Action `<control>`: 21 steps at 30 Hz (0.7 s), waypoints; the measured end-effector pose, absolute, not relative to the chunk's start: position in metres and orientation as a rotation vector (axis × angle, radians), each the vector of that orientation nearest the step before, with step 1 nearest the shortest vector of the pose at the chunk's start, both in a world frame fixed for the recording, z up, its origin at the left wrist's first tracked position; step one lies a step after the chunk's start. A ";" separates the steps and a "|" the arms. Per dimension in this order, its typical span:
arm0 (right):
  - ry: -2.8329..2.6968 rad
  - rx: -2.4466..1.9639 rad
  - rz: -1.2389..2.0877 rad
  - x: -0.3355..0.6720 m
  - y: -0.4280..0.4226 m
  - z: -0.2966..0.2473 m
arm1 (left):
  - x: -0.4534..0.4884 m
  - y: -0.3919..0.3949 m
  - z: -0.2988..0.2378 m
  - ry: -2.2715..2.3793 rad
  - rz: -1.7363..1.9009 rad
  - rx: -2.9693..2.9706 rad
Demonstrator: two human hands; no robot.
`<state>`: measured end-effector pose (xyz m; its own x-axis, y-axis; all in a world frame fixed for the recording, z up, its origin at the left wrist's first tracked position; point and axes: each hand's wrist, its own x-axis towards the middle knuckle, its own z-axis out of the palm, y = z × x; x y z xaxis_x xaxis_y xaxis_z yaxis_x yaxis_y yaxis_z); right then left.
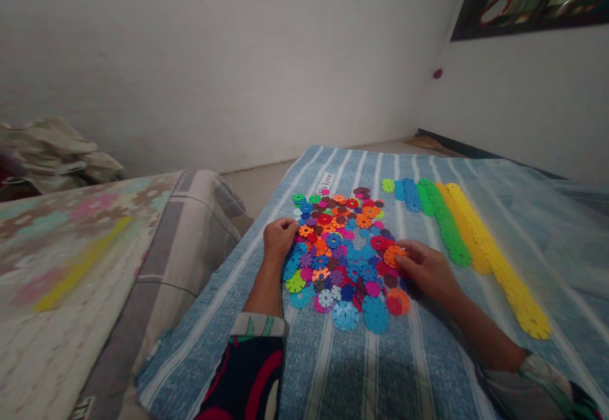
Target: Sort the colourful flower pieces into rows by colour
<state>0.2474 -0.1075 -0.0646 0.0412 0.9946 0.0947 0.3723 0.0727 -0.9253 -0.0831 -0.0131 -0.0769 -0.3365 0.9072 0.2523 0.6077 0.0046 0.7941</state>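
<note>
A pile of notched plastic discs in many colours lies spread on the striped blue cloth. My right hand is at the pile's right side, thumb and fingers closed on the edge of an orange notched disc. At the left edge of the pile is my left hand, its fingers pinched together; whatever they hold is too small to make out. Right of the pile, discs lie sorted by colour in overlapping rows: a yellow row, an orange-yellow row, a green row and a short blue row.
A lime-green disc lies at the far end beside the blue discs. The striped cloth covers the surface under everything. To the left stands a second surface with a floral cover. A white wall rises behind; clear plastic sheeting lies at right.
</note>
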 end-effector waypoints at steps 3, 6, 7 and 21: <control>-1.456 -1.418 0.943 0.246 -0.109 -0.061 | -0.082 -0.015 -0.075 1.932 1.232 1.586; -1.420 -1.417 0.953 0.245 -0.110 -0.059 | -0.078 -0.018 -0.069 1.880 1.167 1.650; -1.411 -1.423 0.947 0.245 -0.110 -0.059 | -0.076 -0.020 -0.067 1.855 1.128 1.689; -1.391 -1.396 0.901 0.247 -0.108 -0.061 | -0.054 -0.032 -0.051 1.746 0.660 2.166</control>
<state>0.2467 -0.1082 -0.0609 0.0864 0.9898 0.1129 0.3012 0.0821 -0.9500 -0.0541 -0.0322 -0.0510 0.1648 0.9711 0.1728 0.8426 -0.2297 0.4871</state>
